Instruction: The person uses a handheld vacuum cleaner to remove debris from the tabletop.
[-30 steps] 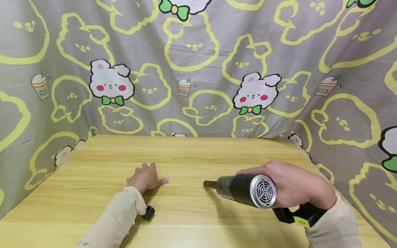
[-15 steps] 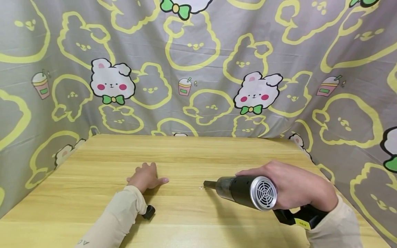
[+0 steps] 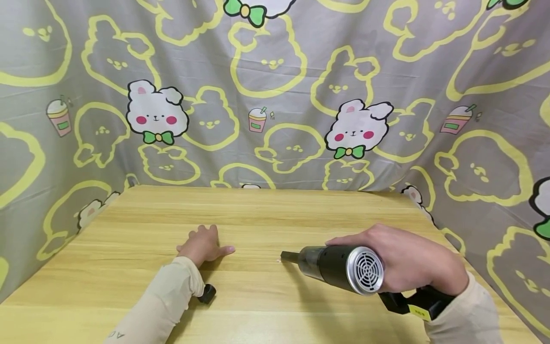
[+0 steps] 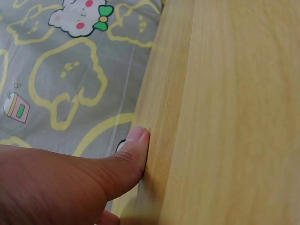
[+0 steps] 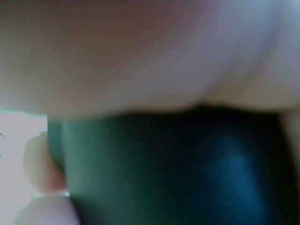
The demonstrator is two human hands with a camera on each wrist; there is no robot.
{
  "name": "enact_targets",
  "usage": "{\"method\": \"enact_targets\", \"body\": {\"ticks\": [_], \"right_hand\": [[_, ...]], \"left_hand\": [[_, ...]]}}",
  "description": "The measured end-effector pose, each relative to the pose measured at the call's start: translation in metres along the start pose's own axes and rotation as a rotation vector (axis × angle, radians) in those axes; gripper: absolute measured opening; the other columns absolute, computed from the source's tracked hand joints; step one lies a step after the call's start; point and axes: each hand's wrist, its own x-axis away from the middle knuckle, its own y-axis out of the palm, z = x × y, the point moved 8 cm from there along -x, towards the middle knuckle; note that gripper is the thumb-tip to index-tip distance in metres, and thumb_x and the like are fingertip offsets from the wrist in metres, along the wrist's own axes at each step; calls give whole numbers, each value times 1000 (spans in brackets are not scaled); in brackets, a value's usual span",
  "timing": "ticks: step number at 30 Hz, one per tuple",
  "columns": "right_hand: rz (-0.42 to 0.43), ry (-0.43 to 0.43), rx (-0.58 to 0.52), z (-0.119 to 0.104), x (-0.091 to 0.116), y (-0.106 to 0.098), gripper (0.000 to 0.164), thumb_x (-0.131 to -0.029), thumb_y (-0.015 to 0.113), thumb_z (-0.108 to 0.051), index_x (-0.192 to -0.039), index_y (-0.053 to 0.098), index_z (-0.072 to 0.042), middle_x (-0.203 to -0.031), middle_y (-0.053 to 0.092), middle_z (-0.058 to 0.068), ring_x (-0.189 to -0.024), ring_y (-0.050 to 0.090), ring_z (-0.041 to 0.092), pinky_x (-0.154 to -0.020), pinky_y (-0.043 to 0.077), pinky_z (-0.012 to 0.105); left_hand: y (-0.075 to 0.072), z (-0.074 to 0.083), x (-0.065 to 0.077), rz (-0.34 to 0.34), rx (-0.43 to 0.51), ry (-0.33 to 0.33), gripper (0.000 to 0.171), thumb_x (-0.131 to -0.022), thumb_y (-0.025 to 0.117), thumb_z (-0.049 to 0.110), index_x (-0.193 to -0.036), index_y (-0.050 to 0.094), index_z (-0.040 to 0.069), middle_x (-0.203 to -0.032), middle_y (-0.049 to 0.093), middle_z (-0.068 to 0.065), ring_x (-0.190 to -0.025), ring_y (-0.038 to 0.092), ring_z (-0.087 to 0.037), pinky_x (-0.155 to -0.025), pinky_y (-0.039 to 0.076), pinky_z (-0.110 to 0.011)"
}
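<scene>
My right hand [image 3: 410, 258] grips a handheld vacuum cleaner [image 3: 343, 267], black with a clear front section and a silver vented end. In the right wrist view its dark body [image 5: 173, 164] fills the lower part, blurred, with fingertips curled round its far side. The narrow black nozzle [image 3: 290, 257] points left and down, its tip right at a few pale crumbs [image 3: 279, 261] on the table. My left hand [image 3: 202, 246] rests on the wooden tabletop to the left, fingers spread and thumb out, holding nothing. Its thumb [image 4: 126, 161] shows in the left wrist view.
The wooden table [image 3: 249, 215] stretches back to a grey curtain [image 3: 283, 105] printed with yellow outlines and white rabbit faces, which also hangs at both sides. A small black object [image 3: 207, 294] sits at my left cuff.
The nozzle tip has shifted slightly left over the crumbs, and fewer crumbs show beside it now. My left hand stays in place.
</scene>
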Motion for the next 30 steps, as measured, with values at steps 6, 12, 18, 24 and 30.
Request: {"method": "enact_targets", "body": {"ticks": [6,12,18,24,30], "right_hand": [[-12,15,-17,1,0,2,56,-78,77,-23,-127,52,-29,-87,64,-19,-69,58,-3,-64,50,16],[-17,20,-15,0,0,2,59,-77,77,-22,-129,51,-29,-88,64,-19,-71,58,-3,-65,51,19],[-18,0,-33,-1,3,0,56,-79,75,-23,-129,51,-28,-88,64,-20,-70,58,-4,-65,50,16],[-18,8,-28,0,5,-1,56,-78,76,-21,-128,51,-29,-87,63,-21,-68,57,-4,-64,49,14],[-10,24,-9,1,6,-4,61,-74,76,-15,-128,52,-31,-88,63,-21,-67,56,-3,-64,50,17]], "left_hand": [[-1,0,1,3,-1,0,94,-78,66,61,-135,37,-8,-137,32,-41,-123,24,-63,-81,25,-87],[0,1,0,5,5,1,93,-79,66,60,-136,37,-8,-137,32,-41,-123,26,-63,-81,25,-87],[0,2,1,-2,12,2,94,-79,66,60,-136,37,-8,-137,32,-41,-122,27,-63,-82,25,-87],[-1,2,1,-9,15,-1,94,-79,65,61,-137,36,-7,-139,30,-41,-123,25,-63,-82,24,-87],[-2,3,1,-13,15,6,96,-79,65,61,-137,35,-8,-138,30,-42,-123,24,-64,-82,24,-87]]}}
